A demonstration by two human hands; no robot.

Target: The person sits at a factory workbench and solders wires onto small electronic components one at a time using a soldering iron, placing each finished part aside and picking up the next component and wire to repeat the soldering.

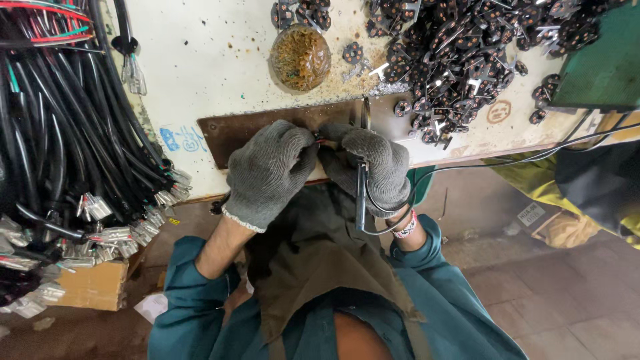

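1. The person is wearing thick grey knitted gloves, and both hands are meeting at the edge of the tabletop (220, 60).
2. The left hand (270, 170) is curling its fingers (300, 150) closed and pinching the thin wire ends (319, 140) between the two hands.
3. The right hand (373, 167) is also curling its fingers closed, and it is gripping a black cable (361, 197).
4. The cable is round, smooth and rubbery. Its long side is running up and down in the picture, from the hands down toward the person's body, then looping off to the right.
5. The hands are resting over a flat brown metal plate (220, 137) that is lying long and sideways along the tabletop edge.
6. The tabletop is looking white, rough and stained.
7. A round brown lump in a clear wrap (301, 58) is sitting farther back on it.
8. A big pile of small black plug pieces (460, 53) with shiny metal bits is lying to the right.
9. A thick bunch of black cables (60, 147) with silver ends is hanging on the left, above a cardboard box (93, 283).
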